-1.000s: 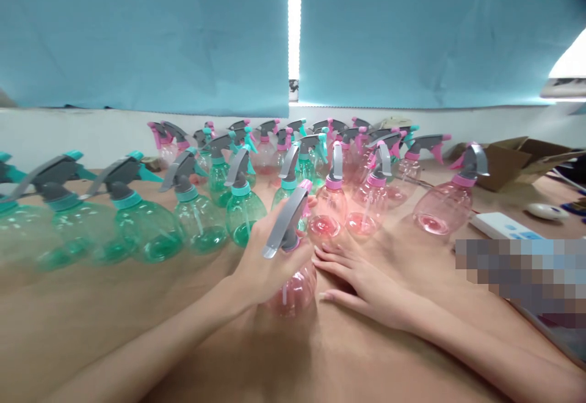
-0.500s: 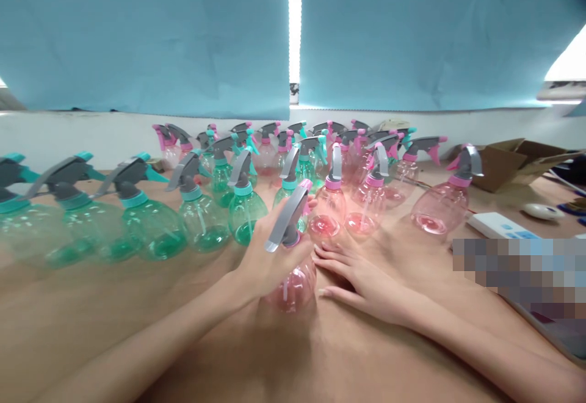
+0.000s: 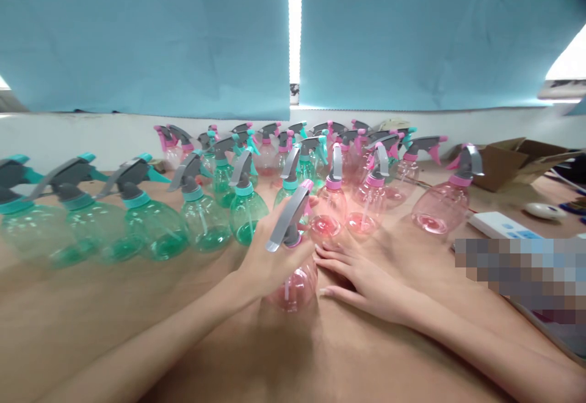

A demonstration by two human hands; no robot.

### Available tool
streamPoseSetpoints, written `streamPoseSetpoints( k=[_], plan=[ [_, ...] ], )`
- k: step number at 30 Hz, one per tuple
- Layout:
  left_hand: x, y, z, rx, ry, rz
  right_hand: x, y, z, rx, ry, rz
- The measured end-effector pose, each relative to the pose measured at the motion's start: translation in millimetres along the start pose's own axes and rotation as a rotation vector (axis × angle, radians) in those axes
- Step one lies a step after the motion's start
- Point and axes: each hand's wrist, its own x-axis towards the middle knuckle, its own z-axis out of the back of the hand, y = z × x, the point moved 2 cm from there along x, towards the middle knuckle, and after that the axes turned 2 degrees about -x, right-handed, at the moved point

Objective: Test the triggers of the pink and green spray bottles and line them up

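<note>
A pink spray bottle [image 3: 295,284] with a grey trigger stands on the brown table [image 3: 137,305] right in front of me. My left hand [image 3: 265,259] is wrapped round its neck and upper body. My right hand [image 3: 361,278] lies flat on the table just right of the bottle, fingers stretched out and pointing left, holding nothing.
Behind stand rows of several spray bottles: green ones [image 3: 155,226] to the left, pink ones [image 3: 439,204] to the right, more at the back. An open cardboard box [image 3: 513,162], a white remote-like device [image 3: 497,225] and a white mouse [image 3: 547,210] lie at the right. Blue sheets hang on the wall.
</note>
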Motion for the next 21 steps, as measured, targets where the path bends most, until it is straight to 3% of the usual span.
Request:
streamPoseSetpoints(
  k=[21],
  plan=[
    [1.7,3.2,-1.2,-0.022,0.028,-0.022,0.2,1.7,1.0,0.005,-0.016,0.004]
  ],
)
